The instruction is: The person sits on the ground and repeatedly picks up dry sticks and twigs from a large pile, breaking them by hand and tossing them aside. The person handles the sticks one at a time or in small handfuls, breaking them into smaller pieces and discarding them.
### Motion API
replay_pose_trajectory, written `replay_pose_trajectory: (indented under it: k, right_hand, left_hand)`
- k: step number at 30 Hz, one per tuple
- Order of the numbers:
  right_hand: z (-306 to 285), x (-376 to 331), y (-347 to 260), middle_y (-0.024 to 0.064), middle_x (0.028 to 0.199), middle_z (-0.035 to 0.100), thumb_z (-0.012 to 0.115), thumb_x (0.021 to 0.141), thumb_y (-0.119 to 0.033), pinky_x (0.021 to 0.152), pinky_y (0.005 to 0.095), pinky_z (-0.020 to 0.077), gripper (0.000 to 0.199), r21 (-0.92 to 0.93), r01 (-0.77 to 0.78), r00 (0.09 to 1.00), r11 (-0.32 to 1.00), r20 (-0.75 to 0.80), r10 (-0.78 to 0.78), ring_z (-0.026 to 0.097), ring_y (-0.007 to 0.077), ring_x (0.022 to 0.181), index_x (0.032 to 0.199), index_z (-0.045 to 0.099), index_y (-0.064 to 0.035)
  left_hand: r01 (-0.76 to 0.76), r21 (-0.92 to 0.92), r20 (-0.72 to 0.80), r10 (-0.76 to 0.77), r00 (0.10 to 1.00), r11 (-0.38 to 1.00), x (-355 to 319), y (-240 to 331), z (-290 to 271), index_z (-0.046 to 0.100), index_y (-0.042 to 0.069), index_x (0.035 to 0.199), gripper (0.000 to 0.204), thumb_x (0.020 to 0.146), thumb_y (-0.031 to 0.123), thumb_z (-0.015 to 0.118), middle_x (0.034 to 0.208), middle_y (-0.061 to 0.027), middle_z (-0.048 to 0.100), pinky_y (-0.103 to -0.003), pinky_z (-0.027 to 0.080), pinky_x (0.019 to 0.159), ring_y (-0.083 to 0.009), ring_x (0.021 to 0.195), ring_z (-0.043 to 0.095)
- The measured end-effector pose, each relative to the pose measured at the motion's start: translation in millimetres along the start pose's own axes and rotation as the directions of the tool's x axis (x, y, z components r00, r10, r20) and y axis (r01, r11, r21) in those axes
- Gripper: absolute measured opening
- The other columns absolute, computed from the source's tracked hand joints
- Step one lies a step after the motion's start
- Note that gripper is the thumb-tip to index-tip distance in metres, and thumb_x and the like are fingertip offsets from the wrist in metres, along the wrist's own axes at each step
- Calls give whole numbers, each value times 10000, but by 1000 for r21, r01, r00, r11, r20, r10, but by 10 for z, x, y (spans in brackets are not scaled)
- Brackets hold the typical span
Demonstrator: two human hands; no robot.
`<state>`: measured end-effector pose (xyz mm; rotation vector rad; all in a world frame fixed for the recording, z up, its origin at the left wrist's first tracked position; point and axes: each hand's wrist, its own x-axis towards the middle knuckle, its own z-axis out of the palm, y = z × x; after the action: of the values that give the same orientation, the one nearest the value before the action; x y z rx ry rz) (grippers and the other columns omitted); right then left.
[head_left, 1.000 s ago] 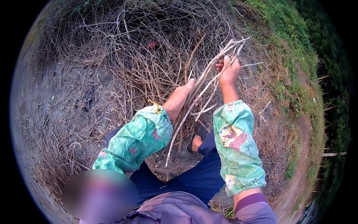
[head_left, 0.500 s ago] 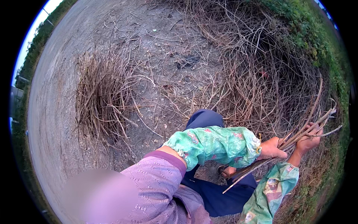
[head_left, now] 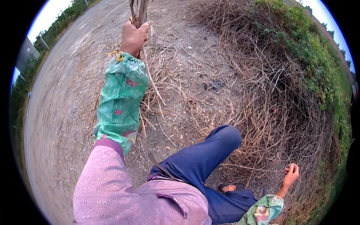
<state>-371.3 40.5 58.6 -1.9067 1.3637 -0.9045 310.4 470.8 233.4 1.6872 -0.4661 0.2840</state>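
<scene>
My left hand [head_left: 135,37] is stretched far forward, closed round a bunch of dry sticks [head_left: 143,14] whose upper ends leave the picture. One thin stick trails back from below the fist along the green sleeve. Beneath that arm lies a stack of cut sticks [head_left: 144,122], mostly hidden by the sleeve. Low on the right, my right hand [head_left: 290,175] hangs beside a big heap of brushwood [head_left: 270,123]. Its fingers are loosely bent and apart, and I see nothing held in them.
Green bushes [head_left: 311,71] grow behind the brushwood on the right. A grey dirt road [head_left: 56,112] runs along the left. Twigs and a dark scrap [head_left: 214,85] litter the ground between. My bent knee [head_left: 228,137] reaches toward the heap.
Both hands were together on the sticks at the right. My left hand has swung them far to the front left, above the stack; my right hand has let go and dropped lower.
</scene>
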Motion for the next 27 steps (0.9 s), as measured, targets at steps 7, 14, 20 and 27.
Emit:
replay_pose_trajectory:
  k: [7, 14, 20, 27]
  right_hand:
    - [323, -959, 1201, 50, 764, 629, 595, 972, -168, 429, 250, 474, 135, 99, -528, 849, 843, 83, 522, 594, 120, 531, 1000, 615, -38]
    - [327, -1105, 1142, 55, 723, 613, 588, 960, -130, 394, 256, 466, 105, -88, -547, 829, 833, 81, 553, 605, 138, 496, 966, 603, -26]
    - [684, -1363, 972, 76, 708, 621, 616, 920, -66, 394, 268, 477, 93, -374, -393, 834, 840, 239, 497, 604, 147, 469, 889, 610, 22]
    - [964, -1910, 809, 100, 669, 626, 641, 857, -42, 450, 293, 519, 124, -438, -311, 866, 843, 235, 441, 638, 168, 510, 850, 624, 80]
  left_hand:
    - [149, 947, -125, -99, 987, 286, -250, -2435, -1831, 505, 26, 1262, 508, 852, 220, 734, 1227, -223, 591, -493, 518, 923, -401, 1130, 606]
    - [352, 933, -350, -395, 850, -70, -1175, -3450, -1708, 386, 53, 1447, 874, 795, 482, 778, 1362, -152, 537, -489, 472, 1000, -338, 1313, 473]
    - [338, 931, -364, -323, 874, -136, -1125, -3898, -1650, 265, 113, 1528, 928, 826, 464, 760, 1493, -208, 391, -549, 409, 1047, -380, 1421, 326]
    - [283, 854, -425, -272, 863, -436, -811, -4915, -1654, 344, 139, 1483, 593, 959, 265, 590, 1490, -222, 396, -626, 428, 1008, -384, 1397, 377]
